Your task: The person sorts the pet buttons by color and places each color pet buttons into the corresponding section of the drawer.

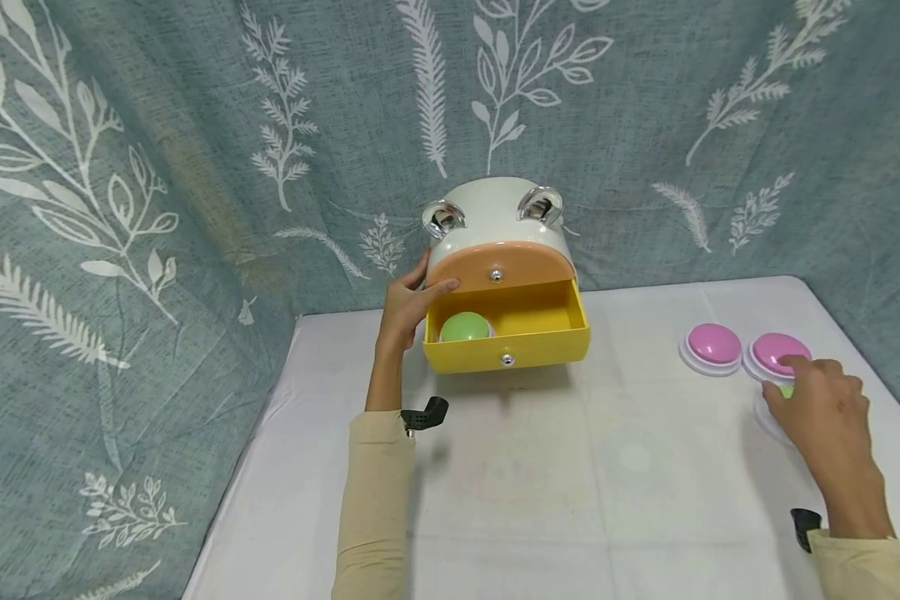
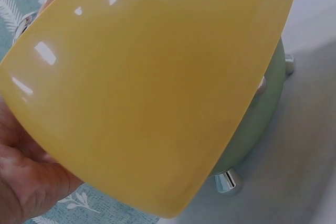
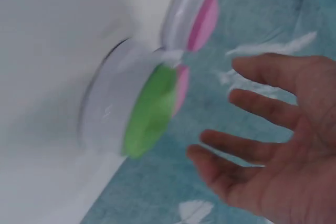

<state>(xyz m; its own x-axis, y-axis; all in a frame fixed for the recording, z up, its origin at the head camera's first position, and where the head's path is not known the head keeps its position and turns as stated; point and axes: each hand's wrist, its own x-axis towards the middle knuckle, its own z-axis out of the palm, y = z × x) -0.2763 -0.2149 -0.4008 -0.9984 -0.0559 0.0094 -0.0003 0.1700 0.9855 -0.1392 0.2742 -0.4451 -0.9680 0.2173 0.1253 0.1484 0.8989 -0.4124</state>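
No lettering, label, brand, number or sign can be read in any view.

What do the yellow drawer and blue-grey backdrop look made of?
Yellow drawer: probably glossy plastic; the left wrist view shows white highlights on its smooth surface.
Blue-grey backdrop: likely matte fabric; it shows folds and a woven-looking texture.

I see my left arm (image 1: 378, 500) rise from the lower middle of the head view, beige sleeve (image 1: 373, 542) ending below a bare wrist (image 1: 387, 375). The left hand (image 1: 403, 310) sits near the centre, thumb (image 1: 442, 288) pointing right. My right arm (image 1: 858, 508) enters at lower right; the right hand (image 1: 825, 408) is loosely spread, palm (image 3: 299, 182) showing in its wrist view.
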